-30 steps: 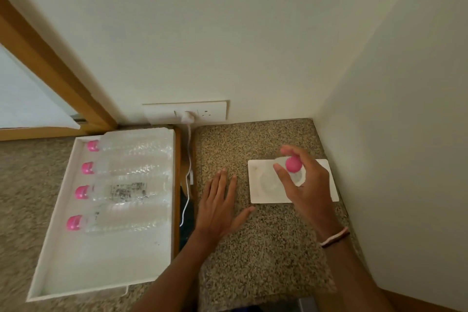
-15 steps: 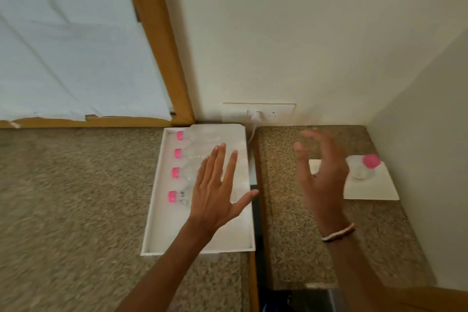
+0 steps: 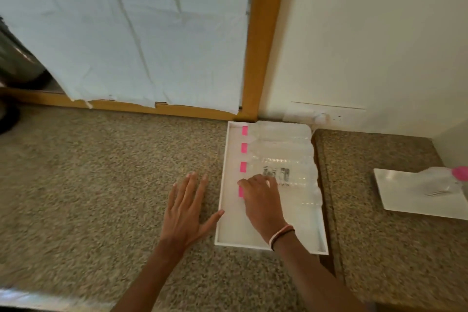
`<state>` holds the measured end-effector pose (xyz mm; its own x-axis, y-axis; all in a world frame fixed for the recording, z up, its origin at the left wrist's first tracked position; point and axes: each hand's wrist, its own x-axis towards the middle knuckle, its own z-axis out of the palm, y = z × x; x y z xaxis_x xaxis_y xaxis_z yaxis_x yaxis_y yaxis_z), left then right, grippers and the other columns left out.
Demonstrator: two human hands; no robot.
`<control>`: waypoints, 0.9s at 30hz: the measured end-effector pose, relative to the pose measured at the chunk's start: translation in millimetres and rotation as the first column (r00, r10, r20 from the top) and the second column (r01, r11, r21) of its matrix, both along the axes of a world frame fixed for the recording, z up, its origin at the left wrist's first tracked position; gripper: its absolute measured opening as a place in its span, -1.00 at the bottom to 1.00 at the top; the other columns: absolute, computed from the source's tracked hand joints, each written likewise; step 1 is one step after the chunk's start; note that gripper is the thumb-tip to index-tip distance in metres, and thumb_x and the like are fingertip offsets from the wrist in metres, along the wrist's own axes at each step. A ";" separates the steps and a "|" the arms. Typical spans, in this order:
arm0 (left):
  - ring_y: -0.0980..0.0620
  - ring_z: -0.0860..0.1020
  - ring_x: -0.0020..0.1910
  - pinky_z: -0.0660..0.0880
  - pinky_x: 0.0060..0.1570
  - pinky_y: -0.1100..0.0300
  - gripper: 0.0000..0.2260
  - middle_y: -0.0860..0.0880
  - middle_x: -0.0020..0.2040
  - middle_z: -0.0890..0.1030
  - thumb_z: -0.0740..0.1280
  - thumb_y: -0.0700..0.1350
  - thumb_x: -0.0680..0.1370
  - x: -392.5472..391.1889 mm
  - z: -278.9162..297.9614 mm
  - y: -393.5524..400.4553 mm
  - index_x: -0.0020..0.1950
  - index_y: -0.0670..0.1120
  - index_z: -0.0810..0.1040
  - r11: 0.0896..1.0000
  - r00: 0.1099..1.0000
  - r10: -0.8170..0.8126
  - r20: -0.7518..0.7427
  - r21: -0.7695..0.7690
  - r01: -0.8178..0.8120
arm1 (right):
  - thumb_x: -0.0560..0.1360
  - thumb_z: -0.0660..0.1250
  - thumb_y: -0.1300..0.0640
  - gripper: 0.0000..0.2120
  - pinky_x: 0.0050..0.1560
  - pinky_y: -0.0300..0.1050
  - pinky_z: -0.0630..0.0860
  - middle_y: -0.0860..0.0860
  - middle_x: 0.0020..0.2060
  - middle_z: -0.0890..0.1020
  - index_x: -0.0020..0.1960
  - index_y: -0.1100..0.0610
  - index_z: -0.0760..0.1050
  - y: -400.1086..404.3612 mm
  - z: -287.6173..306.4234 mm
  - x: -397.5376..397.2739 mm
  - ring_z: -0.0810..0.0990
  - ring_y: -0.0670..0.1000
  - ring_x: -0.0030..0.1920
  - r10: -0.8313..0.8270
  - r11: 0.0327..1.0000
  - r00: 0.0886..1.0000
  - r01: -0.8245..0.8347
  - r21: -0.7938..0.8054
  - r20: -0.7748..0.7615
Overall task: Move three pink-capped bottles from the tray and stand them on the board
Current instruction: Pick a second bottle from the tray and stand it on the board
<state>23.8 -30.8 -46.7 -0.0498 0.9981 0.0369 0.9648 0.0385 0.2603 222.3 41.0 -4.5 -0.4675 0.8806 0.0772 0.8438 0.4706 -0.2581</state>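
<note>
right hand: has left the board and crossed to the tray; now lies over the neck end of the nearest bottle, fingers curled down on it, pink cap partly covered. Whether the grip is closed yet, cannot tell; the bottle lies flat, not lifted.
left hand: has slid off the tray to its left; now flat on the desk, fingers spread wide, empty, thumb just beside the tray rim.
tray: four bottles lie side by side, caps to the left, same count as a second ago.
board: far right on the desk, well apart from the tray; one bottle on it, let go by the right hand a second ago, cap at the right frame edge. It looks slanted, maybe wide-angle stretch; cannot tell if truly upright.
meaning: first bottle placed, so one of three done. Second pick just starting, from the near end of the row.
next: close on the neck, lift clear of the neighbour, carry right, tip upright.
risk: clear thin bottle, likely light; may topple when stood.
</note>
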 end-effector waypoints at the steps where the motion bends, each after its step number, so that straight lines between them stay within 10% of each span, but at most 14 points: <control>1: -0.20 0.23 0.57 0.18 0.52 -0.25 -0.20 -0.20 0.58 0.26 0.03 0.45 0.53 -1.9 -3.0 -1.2 0.58 -0.07 0.22 1.000 1.000 -0.008 0.007 -0.017 0.008 | 0.36 0.50 0.34 -0.72 0.15 0.09 0.51 0.00 -0.20 0.73 0.01 0.07 0.67 0.5 0.9 -0.5 0.68 0.12 -0.02 -0.018 1.000 1.000 0.018 0.021 -0.007; 8: -0.16 0.13 0.60 0.15 0.51 -0.33 -0.28 -0.19 0.61 0.19 0.06 0.39 0.56 -6.6 -16.3 2.7 0.58 -0.03 0.23 0.997 0.998 -0.051 0.043 -0.056 0.054 | 0.41 0.58 0.25 -0.67 0.27 0.09 0.49 0.10 0.00 0.76 0.16 0.21 0.64 -0.3 42.9 15.0 0.63 0.04 0.10 -0.142 0.946 0.924 0.232 0.225 -0.355; 13: -0.15 0.14 0.60 0.13 0.52 -0.33 -0.28 -0.18 0.61 0.20 0.10 0.38 0.54 -7.4 -14.8 4.3 0.58 -0.01 0.23 0.996 0.997 -0.051 0.062 -0.064 0.055 | 0.56 0.46 0.12 -0.57 0.31 0.24 0.53 0.17 0.20 0.69 0.39 0.21 0.54 7.7 69.9 33.2 0.60 0.26 0.29 -0.326 0.930 0.831 0.368 0.005 -0.450; 17: -0.14 0.15 0.60 0.14 0.52 -0.33 -0.28 -0.18 0.61 0.20 0.04 0.40 0.55 -6.8 -10.3 3.2 0.58 0.00 0.23 0.994 0.996 -0.057 0.071 -0.086 0.063 | 0.58 0.43 0.08 -0.56 0.22 -0.07 0.53 0.12 0.24 0.68 0.43 0.18 0.51 3.5 76.5 49.3 0.66 0.12 0.23 -0.320 0.937 0.792 0.346 -0.048 -0.520; 27: -0.22 0.26 0.55 0.23 0.46 -0.32 -0.19 -0.21 0.57 0.29 0.00 0.47 0.51 76.6 40.7 47.8 0.57 -0.04 0.26 0.998 0.993 -0.021 0.118 0.069 0.013 | 0.54 0.46 -0.02 -0.59 0.24 -0.09 0.61 -0.14 0.18 0.68 0.36 -0.09 0.51 14.6 139.0 141.1 0.67 -0.17 0.20 -0.222 0.972 0.497 0.185 -0.147 -0.839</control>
